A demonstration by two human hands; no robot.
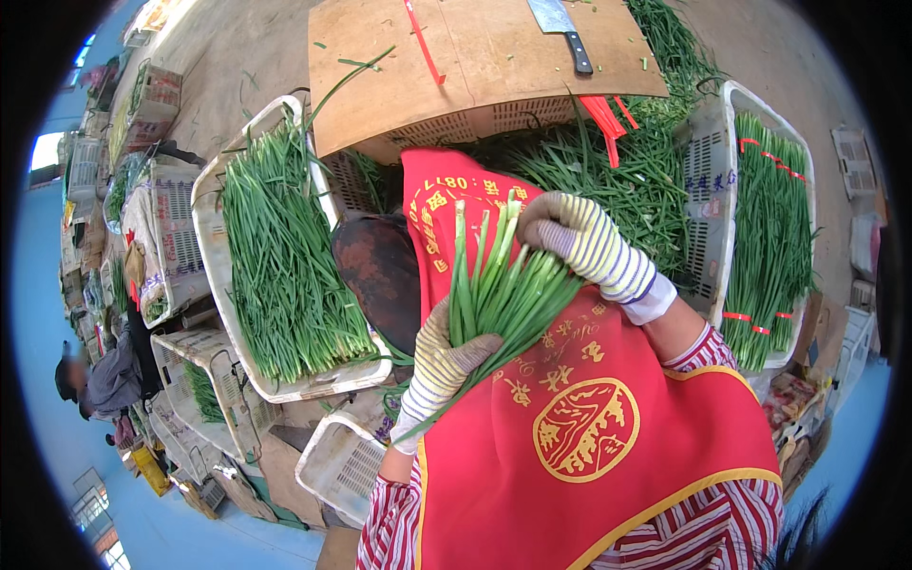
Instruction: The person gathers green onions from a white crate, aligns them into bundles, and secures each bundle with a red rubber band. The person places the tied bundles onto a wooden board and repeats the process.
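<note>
A bunch of green garlic chives (506,278) lies across my lap, its pale cut ends pointing away from me. My left hand (449,356), in a striped knit glove, is closed around the lower part of the bunch, thumb on top. At the upper right of the bunch, my gloved right hand (577,239) has its fingers curled in by the stem ends. Whether it pinches a stem is hidden by the fingers. Beneath both hands is a red apron (484,420) with yellow trim and printed writing.
Ahead stands a wooden board (491,57) bearing a cleaver (563,32) and a red strip (425,43). More red strips (605,121) hang off its edge. Crates of chives flank me: a left crate (274,395) and a right crate (723,178) with tied bundles. Loose leaves (613,185) heap below the board.
</note>
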